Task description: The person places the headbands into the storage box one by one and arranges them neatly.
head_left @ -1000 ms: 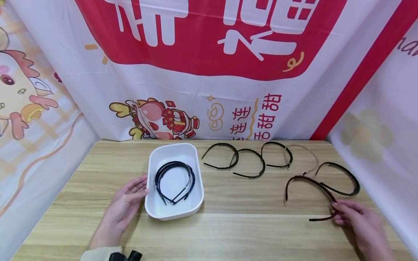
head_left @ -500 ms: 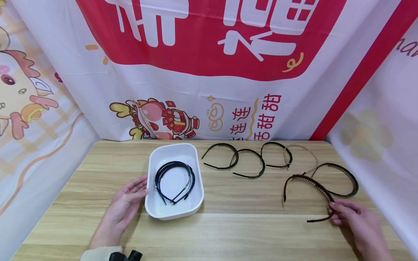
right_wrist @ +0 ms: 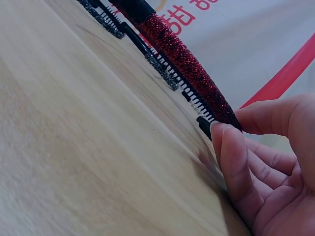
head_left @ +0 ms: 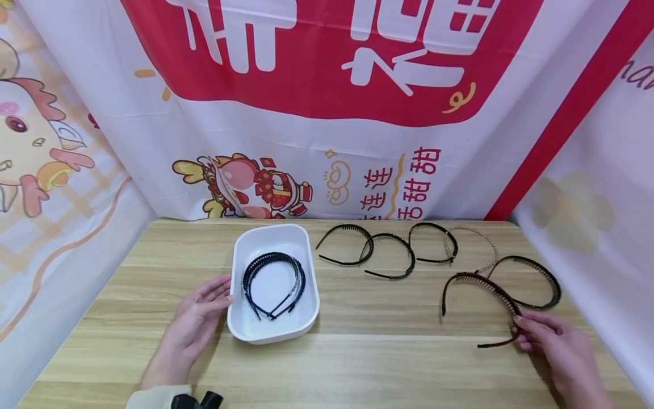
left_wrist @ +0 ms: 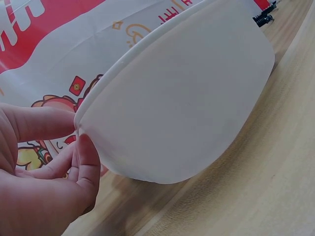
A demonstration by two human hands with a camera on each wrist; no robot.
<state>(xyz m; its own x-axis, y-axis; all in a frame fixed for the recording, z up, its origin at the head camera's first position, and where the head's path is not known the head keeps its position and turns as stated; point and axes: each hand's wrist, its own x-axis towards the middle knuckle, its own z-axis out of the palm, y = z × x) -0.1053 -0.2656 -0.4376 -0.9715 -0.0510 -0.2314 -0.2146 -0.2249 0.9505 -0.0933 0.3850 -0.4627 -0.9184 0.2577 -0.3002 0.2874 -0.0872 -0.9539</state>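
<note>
At the right of the head view, my right hand (head_left: 557, 343) pinches a dark red glittery headband (head_left: 498, 288) near one end, between thumb and fingers. The right wrist view shows comb teeth along the inner side of this red headband (right_wrist: 189, 64). On the left, my left hand (head_left: 199, 315) pinches the rim of a white plastic basin (head_left: 271, 237). In the left wrist view, its thumb and fingers meet at the rim of that basin (left_wrist: 172, 98). Inside the basin lie several overlapping dark headbands (head_left: 263, 260); their exact number is unclear.
Right of the basin, black headbands (head_left: 411, 258) lie in a row on the wooden table (head_left: 357, 369). A clear headband (head_left: 480, 232) overlaps one of them. Another black headband (head_left: 554, 284) lies just beyond the held one. A printed cloth (head_left: 332, 170) hangs behind the table.
My right hand has shifted slightly left with the red headband. The black headband beyond it has moved a little left too. My left hand and the basin stay put.
</note>
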